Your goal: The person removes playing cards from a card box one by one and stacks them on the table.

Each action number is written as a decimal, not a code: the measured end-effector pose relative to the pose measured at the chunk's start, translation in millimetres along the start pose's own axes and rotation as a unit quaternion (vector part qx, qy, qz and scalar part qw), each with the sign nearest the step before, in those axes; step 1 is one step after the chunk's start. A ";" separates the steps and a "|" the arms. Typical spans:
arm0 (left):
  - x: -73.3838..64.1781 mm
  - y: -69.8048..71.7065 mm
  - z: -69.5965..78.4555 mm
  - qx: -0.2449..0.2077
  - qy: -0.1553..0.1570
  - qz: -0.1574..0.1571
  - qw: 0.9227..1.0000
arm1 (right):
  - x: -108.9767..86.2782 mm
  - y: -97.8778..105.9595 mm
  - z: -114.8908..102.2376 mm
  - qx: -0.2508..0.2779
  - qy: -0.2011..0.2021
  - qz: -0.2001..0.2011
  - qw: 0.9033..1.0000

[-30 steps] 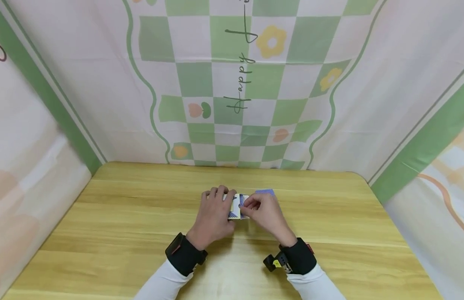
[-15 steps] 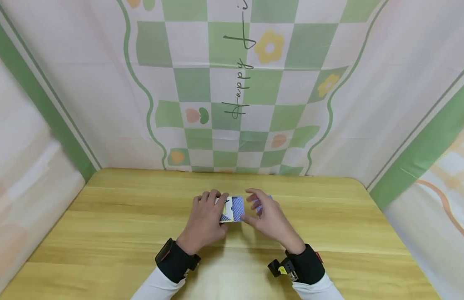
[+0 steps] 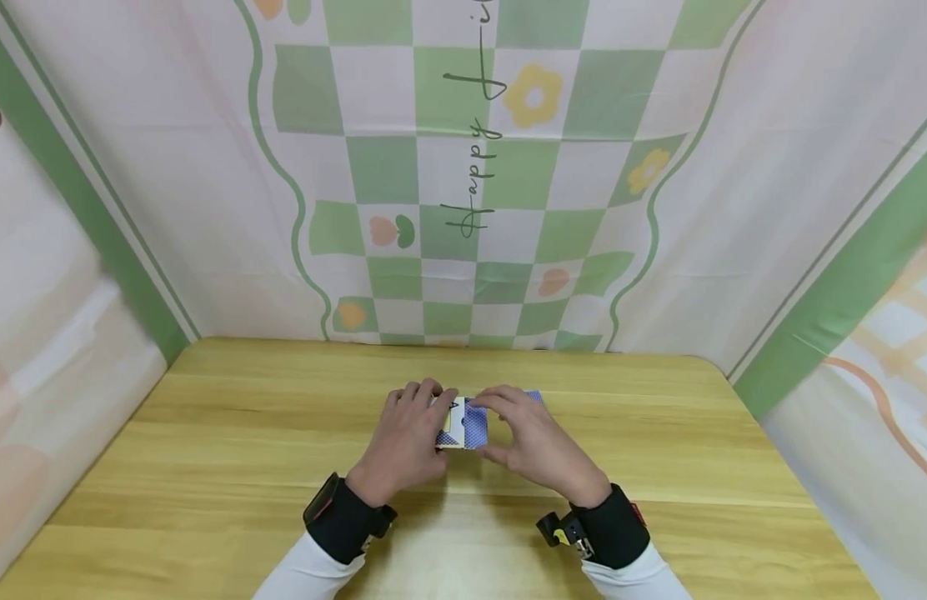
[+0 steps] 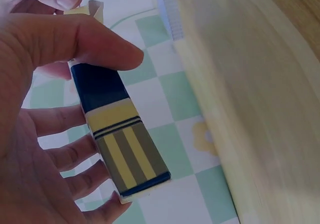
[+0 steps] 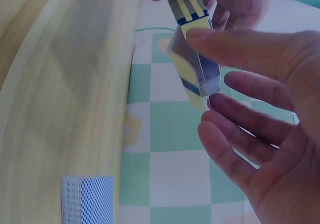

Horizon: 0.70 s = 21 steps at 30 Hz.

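Note:
A playing-card box [image 3: 454, 423] with a letter A and blue patterned parts is held above the table in the head view. My left hand [image 3: 405, 437] grips its left part; in the left wrist view the thumb lies across the striped narrow side of the box [image 4: 127, 139]. My right hand [image 3: 534, 442] spans the box's right end between thumb and fingers. In the right wrist view the flaps [image 5: 192, 74] at that end stand out, near the right fingertips. How far the box is filled is hidden. Behind my right hand a blue-backed deck of cards [image 5: 95, 199] sits on the table.
The wooden table [image 3: 231, 467] reaches back to a hanging cloth [image 3: 388, 167] with a green and white check. More cloth hangs at both sides. Each wrist wears a black band [image 3: 612, 525] with a small camera.
My right hand has let go of the box's end, opened and come back around it, with the blue patterned part now showing. The box and left hand have shifted slightly left.

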State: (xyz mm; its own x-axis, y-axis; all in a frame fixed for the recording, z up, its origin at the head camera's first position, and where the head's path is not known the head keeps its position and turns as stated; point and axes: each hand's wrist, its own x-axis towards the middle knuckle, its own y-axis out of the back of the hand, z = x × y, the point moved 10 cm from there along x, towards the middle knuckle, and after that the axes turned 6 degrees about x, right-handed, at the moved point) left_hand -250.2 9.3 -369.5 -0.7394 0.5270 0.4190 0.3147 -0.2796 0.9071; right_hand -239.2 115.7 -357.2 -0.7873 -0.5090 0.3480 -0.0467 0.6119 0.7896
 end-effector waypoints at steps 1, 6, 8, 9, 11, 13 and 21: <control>-0.6 -0.7 0.1 -0.002 0.000 -0.003 1.000 | 0.0 -0.6 0.1 -0.004 0.000 0.000 1.000; -4.2 -4.6 -0.6 -0.011 0.001 -0.015 1.000 | -0.6 -5.6 0.8 -0.009 0.000 -0.018 1.000; -4.9 -4.7 -1.3 -0.016 0.003 -0.015 1.000 | -0.6 -6.6 1.4 -0.007 -0.001 -0.025 1.000; -4.9 -4.6 -1.7 -0.019 0.003 -0.015 1.000 | -0.6 -6.2 1.4 -0.008 0.000 -0.027 1.000; -4.6 -3.5 -2.3 -0.026 0.004 -0.016 1.000 | -0.9 -4.8 2.7 -0.008 -0.002 -0.029 1.000; -3.8 -2.1 -2.6 -0.029 0.003 -0.017 0.999 | -1.5 -2.6 3.8 -0.013 -0.004 -0.028 1.000; -0.3 -0.1 -0.9 -0.024 -0.007 -0.025 0.999 | -2.0 0.8 4.0 -0.052 0.007 -0.014 0.999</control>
State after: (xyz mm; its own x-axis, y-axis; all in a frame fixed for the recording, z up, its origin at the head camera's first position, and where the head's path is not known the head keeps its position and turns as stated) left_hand -250.5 8.4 -369.8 -0.7448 0.5522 0.3746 0.2494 -0.2902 0.9239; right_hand -240.1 119.7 -359.3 -0.7782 -0.5332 0.3317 -0.0035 0.5319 0.8468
